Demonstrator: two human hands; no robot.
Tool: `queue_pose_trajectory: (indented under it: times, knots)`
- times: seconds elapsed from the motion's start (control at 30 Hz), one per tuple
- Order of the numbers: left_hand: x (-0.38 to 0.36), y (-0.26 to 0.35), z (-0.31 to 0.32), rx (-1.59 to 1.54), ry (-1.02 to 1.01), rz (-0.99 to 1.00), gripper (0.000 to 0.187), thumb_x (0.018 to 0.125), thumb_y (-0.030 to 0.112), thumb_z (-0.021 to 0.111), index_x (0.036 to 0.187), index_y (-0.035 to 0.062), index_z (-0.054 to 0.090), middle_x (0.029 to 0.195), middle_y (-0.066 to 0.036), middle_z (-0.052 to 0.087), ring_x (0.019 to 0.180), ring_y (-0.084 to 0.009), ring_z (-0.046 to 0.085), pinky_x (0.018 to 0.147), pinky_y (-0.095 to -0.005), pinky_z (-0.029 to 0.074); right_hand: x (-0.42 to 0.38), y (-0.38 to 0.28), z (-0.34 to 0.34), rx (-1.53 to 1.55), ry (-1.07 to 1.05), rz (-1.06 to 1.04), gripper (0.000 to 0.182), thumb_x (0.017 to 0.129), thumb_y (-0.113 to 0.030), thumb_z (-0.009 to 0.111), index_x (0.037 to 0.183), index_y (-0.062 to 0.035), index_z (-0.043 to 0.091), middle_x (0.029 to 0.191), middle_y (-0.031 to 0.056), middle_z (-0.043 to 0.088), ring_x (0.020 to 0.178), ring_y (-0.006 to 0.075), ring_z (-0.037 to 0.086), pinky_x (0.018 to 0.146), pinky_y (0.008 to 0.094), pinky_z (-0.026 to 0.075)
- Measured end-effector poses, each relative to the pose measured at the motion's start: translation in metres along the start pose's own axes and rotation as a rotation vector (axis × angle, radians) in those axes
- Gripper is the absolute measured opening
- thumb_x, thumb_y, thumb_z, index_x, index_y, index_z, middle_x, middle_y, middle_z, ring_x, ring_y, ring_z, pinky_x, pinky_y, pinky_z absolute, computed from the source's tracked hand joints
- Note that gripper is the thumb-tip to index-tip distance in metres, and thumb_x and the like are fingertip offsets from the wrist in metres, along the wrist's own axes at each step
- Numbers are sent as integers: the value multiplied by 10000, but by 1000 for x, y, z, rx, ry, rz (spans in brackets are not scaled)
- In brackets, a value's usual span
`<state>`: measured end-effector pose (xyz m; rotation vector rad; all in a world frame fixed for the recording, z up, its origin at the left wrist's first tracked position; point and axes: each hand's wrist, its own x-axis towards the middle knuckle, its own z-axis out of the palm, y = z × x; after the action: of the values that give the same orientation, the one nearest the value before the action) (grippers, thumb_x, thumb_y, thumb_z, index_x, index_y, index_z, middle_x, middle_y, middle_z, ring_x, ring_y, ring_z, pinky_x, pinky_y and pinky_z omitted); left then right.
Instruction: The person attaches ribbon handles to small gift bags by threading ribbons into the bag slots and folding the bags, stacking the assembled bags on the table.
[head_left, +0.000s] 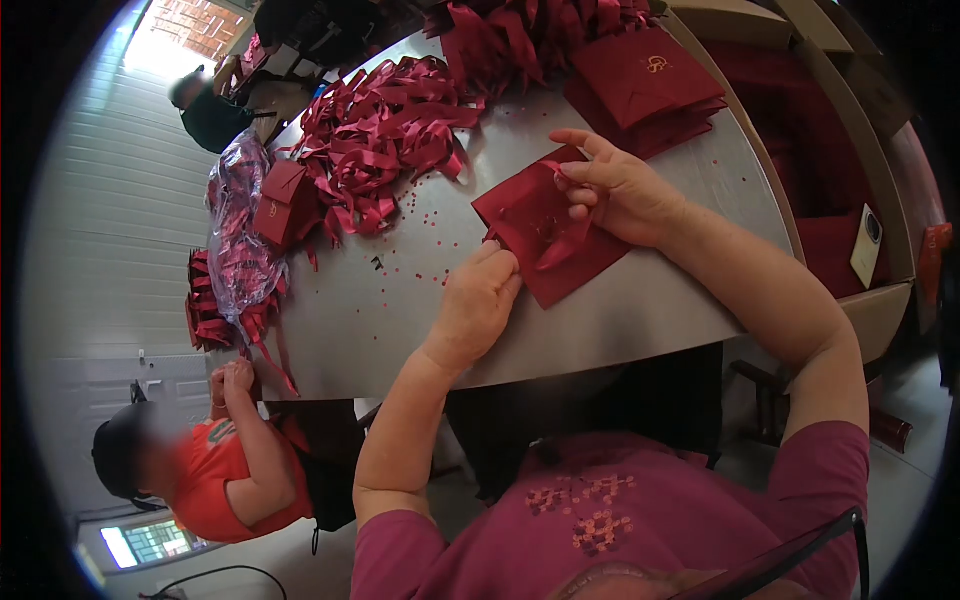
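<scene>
A flat dark red paper gift bag (608, 252) lies tilted on the metal table in front of me. My left hand (475, 300) is closed at the bag's left edge; its fingertips are partly hidden, and a bit of ribbon shows beside the thumb. Over the bag's upper right part, my right hand (622, 190) pinches a shiny red ribbon (568, 248) between thumb and fingers, its index finger stretched out. The ribbon hangs in a loop across the bag's face.
A large heap of red ribbons (385, 130) covers the table's far left. Stacked red bags (650, 85) lie beyond my right hand. An open carton (880, 150) with a phone (866, 246) stands at right. Co-workers sit at left, one in an orange shirt (245, 480). Small red dots litter the tabletop.
</scene>
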<state>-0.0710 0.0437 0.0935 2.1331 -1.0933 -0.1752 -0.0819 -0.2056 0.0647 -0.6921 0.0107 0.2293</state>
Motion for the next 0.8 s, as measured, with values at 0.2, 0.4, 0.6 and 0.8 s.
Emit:
queue_pose_trajectory:
  times: [0.2, 0.4, 0.6, 0.8]
  knots:
    - [-16, -7, -18, 137, 79, -53, 21, 842, -5, 603, 852, 2, 586, 897, -158, 566, 878, -348, 554, 753, -392, 464, -3, 3, 9, -143, 49, -15, 533, 918, -42, 606, 1393, -91, 371, 917, 43, 581, 681, 110, 540, 685, 310, 526]
    - [-2, -33, -15, 279, 291, -29, 25, 810, -13, 625, 821, -3, 606, 1035, -154, 632, 969, -349, 569, 841, -420, 463, -3, 6, 12, -175, -21, -52, 563, 919, -43, 612, 1417, -80, 351, 943, 46, 613, 820, 135, 601, 833, 311, 519]
    - [6, -35, -8, 267, 280, -44, 30, 779, -23, 626, 775, 0, 608, 966, -144, 627, 897, -336, 582, 793, -407, 470, -6, 4, 17, -172, 21, -34, 571, 921, -64, 623, 1425, -75, 354, 980, 57, 638, 924, 148, 619, 861, 291, 501]
    - [2, -32, -16, 176, 272, -99, 57, 760, -51, 631, 778, -6, 600, 876, -134, 586, 766, -300, 584, 664, -371, 473, -5, 4, 12, -152, 36, -9, 555, 922, -86, 616, 1415, -62, 363, 1028, 81, 640, 947, 149, 609, 866, 298, 502]
